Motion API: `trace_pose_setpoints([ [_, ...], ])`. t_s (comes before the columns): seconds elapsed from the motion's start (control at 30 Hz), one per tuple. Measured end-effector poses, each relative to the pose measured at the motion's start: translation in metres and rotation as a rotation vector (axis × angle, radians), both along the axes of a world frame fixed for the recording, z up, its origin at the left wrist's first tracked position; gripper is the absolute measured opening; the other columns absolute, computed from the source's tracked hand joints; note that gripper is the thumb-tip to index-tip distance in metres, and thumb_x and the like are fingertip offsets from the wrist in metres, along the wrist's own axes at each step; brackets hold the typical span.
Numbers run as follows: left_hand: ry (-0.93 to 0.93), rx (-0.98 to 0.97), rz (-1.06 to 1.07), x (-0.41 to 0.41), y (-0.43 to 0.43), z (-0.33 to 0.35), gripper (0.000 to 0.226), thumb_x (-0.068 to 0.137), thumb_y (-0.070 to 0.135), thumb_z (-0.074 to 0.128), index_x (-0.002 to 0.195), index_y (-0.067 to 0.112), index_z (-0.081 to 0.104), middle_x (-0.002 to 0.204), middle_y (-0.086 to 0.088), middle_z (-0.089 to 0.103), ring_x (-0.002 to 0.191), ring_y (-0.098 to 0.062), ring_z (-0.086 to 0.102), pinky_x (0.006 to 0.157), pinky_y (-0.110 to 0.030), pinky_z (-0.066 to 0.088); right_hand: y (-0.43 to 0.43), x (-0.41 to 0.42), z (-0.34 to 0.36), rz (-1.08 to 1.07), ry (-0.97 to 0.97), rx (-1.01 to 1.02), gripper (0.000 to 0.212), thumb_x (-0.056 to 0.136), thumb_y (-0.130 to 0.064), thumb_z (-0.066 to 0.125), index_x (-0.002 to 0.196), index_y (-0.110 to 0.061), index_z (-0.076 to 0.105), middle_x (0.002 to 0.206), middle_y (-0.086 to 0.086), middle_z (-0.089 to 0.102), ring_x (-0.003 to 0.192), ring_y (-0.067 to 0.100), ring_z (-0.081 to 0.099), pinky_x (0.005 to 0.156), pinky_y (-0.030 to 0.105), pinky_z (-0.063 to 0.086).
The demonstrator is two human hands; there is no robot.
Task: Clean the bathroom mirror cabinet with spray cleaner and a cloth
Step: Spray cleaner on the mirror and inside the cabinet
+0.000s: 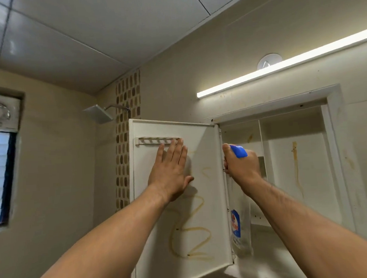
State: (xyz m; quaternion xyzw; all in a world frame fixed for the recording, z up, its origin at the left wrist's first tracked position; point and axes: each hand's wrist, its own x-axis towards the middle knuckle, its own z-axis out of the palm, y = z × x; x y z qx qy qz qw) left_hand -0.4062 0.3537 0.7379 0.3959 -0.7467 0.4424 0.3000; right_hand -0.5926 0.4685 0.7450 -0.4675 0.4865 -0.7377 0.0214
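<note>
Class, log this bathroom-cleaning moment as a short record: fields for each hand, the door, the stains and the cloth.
left hand: flat, open, on the door's inside
right hand: gripping the spray bottle, blue head up
door: swung open
stains: yellowish squiggles on the door; streaks inside the cabinet
cloth: none visible

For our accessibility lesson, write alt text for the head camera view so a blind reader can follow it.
A person's left hand presses flat on the inside of an open white cabinet door streaked with yellowish stains, while the right hand grips a blue-topped spray bottle beside the hinge. The cabinet interior is stained too; a strip light glows above.
</note>
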Motion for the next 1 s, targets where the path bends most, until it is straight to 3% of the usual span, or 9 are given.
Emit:
trace_pose_setpoints([
  [0.17, -0.004, -0.016, 0.055, -0.003, 0.0, 0.004, 0.09, 0.102, 0.066, 0.022, 0.16, 0.008, -0.016, 0.168, -0.014, -0.026, 0.154, -0.032, -0.026, 0.122, -0.059, -0.015, -0.004, 0.002, -0.004, 0.152, 0.058, -0.013, 0.037, 0.098, -0.044, 0.064, 0.08, -0.012, 0.069, 0.064, 0.002, 0.064, 0.061, 0.019, 0.062, 0.058, 0.028, 0.055],
  [0.23, -0.009, -0.035, 0.049, 0.002, 0.002, 0.003, 0.088, 0.103, 0.063, 0.023, 0.161, 0.009, -0.013, 0.168, -0.014, -0.024, 0.155, -0.032, -0.023, 0.123, -0.059, -0.015, 0.0, 0.011, 0.0, 0.183, 0.134, -0.015, 0.039, 0.098, -0.045, 0.063, 0.082, -0.011, 0.07, 0.065, 0.001, 0.067, 0.061, 0.017, 0.065, 0.061, 0.03, 0.057],
  [0.37, 0.037, -0.049, 0.052, 0.014, 0.01, 0.001, 0.083, 0.103, 0.059, 0.019, 0.161, 0.01, -0.014, 0.169, -0.013, -0.024, 0.156, -0.031, -0.022, 0.122, -0.057, -0.019, 0.007, 0.037, 0.008, 0.316, 0.216, -0.039, 0.052, 0.097, -0.045, 0.065, 0.083, 0.005, 0.062, 0.063, 0.01, 0.057, 0.057, 0.026, 0.053, 0.06, 0.04, 0.051],
  [0.53, 0.078, -0.034, 0.082, 0.031, 0.014, -0.003, 0.081, 0.103, 0.058, 0.015, 0.161, 0.009, -0.012, 0.168, -0.015, -0.024, 0.156, -0.031, -0.021, 0.123, -0.06, -0.01, 0.018, 0.066, 0.013, 0.371, 0.34, -0.032, 0.034, 0.098, -0.041, 0.064, 0.08, -0.014, 0.072, 0.073, 0.008, 0.073, 0.073, 0.031, 0.072, 0.074, 0.046, 0.063],
  [0.63, 0.093, -0.023, 0.108, 0.038, 0.016, -0.007, 0.081, 0.103, 0.059, 0.012, 0.161, 0.008, -0.012, 0.169, -0.015, -0.024, 0.156, -0.032, -0.022, 0.124, -0.06, -0.01, 0.022, 0.08, 0.014, 0.413, 0.347, -0.07, 0.035, 0.1, -0.035, 0.064, 0.077, -0.009, 0.067, 0.064, 0.01, 0.063, 0.058, 0.023, 0.06, 0.068, 0.047, 0.058],
  [0.73, 0.111, -0.012, 0.113, 0.045, 0.015, -0.015, 0.08, 0.102, 0.059, 0.01, 0.161, 0.009, -0.011, 0.169, -0.015, -0.023, 0.156, -0.031, -0.024, 0.124, -0.06, -0.009, 0.022, 0.087, 0.01, 0.398, 0.313, -0.07, 0.031, 0.099, -0.034, 0.064, 0.084, -0.007, 0.066, 0.066, 0.008, 0.061, 0.061, 0.022, 0.058, 0.07, 0.053, 0.059],
  [0.8, 0.12, 0.003, 0.104, 0.05, 0.014, -0.022, 0.081, 0.102, 0.059, 0.011, 0.161, 0.009, -0.011, 0.168, -0.015, -0.024, 0.155, -0.03, -0.025, 0.124, -0.06, -0.009, 0.019, 0.086, 0.004, 0.417, 0.279, -0.034, 0.021, 0.098, -0.034, 0.067, 0.101, -0.014, 0.062, 0.082, 0.007, 0.071, 0.073, 0.018, 0.069, 0.076, 0.048, 0.062],
  [0.87, 0.119, 0.019, 0.102, 0.054, 0.013, -0.029, 0.082, 0.102, 0.06, 0.013, 0.161, 0.009, -0.012, 0.168, -0.015, -0.024, 0.155, -0.03, -0.024, 0.124, -0.059, -0.01, 0.016, 0.082, -0.006, 0.463, 0.225, 0.028, 0.032, 0.097, -0.033, 0.069, 0.12, -0.025, 0.048, 0.095, 0.005, 0.072, 0.084, 0.014, 0.072, 0.08, 0.037, 0.061],
  [1.0, 0.115, 0.025, 0.084, 0.055, 0.012, -0.042, 0.082, 0.103, 0.058, 0.017, 0.161, 0.007, -0.01, 0.17, -0.015, -0.019, 0.157, -0.031, -0.018, 0.125, -0.057, -0.009, 0.006, 0.079, -0.031, 0.437, 0.206, 0.018, 0.017, 0.096, -0.029, 0.068, 0.11, -0.022, 0.061, 0.081, 0.004, 0.066, 0.062, 0.009, 0.063, 0.062, 0.025, 0.056],
])
